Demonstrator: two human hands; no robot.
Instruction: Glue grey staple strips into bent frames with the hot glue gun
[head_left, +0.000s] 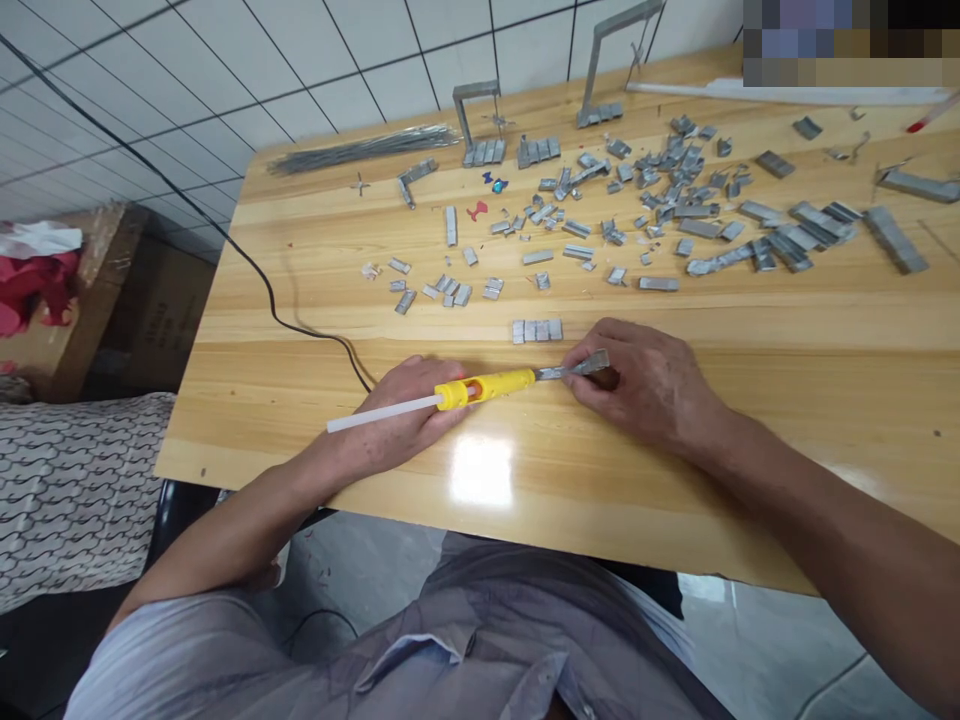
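My left hand (pixel 405 420) is wrapped round a yellow hot glue gun (pixel 506 384), with a white glue stick (pixel 386 412) poking out of its back over my wrist. The gun's nozzle points right, toward my right hand (pixel 637 380). Between thumb and fingers of that hand is a small grey metal-looking piece (pixel 592 362), pinched close to the nozzle tip. Whether nozzle and piece touch, I cannot tell. Just beyond them, a short row of joined grey blocks (pixel 537 330) lies on the wooden table (pixel 315 270).
Many loose grey pieces (pixel 679 165) are scattered over the table's far right. Two bracket-shaped grey models (pixel 484 150) stand near the tiled wall (pixel 360 50). A bundle of thin rods (pixel 360 150) lies at the back left. A black cord (pixel 262 275) runs toward my left hand.
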